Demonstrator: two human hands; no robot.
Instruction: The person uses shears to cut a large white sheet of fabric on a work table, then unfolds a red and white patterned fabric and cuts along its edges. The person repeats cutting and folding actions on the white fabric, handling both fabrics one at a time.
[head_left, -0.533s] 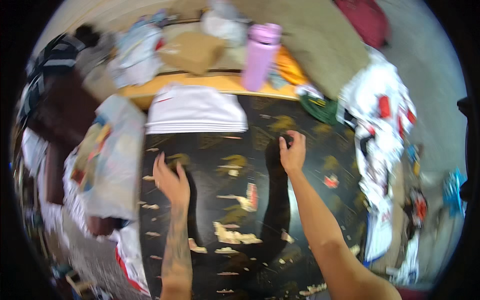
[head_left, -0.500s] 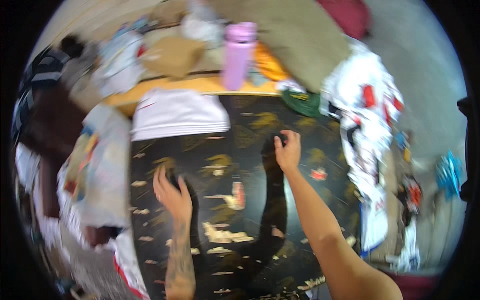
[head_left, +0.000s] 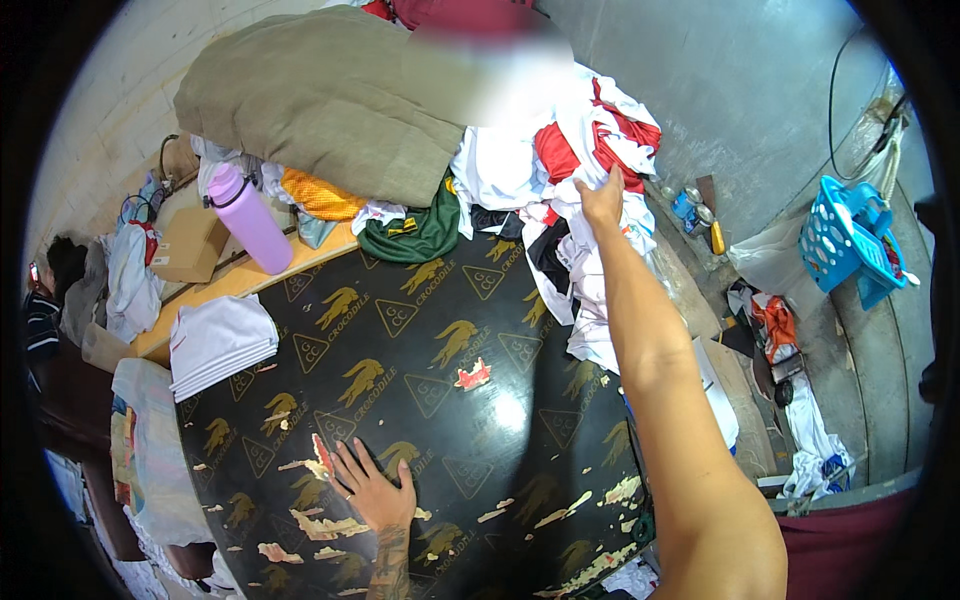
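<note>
My left hand lies flat on the black, gold-patterned tabletop, fingers spread, beside a chipped patch. Stretched out to the far right, my right hand is at a heap of white and red garments. Its thumb and fingers look apart against the cloth, and the fingertips are partly lost among the folds. To the left, a neat stack of folded white garments rests on the table's far-left corner. A dark green garment lies at the table's far edge.
A purple bottle and a cardboard box stand on the wooden ledge behind the table. A large olive cloth bundle sits beyond. On the right are a blue plastic basket and an orange-and-white cloth.
The view has swung to the right. My right hand has gone from above the table to the garment heap. My left hand has come down flat on the tabletop.
</note>
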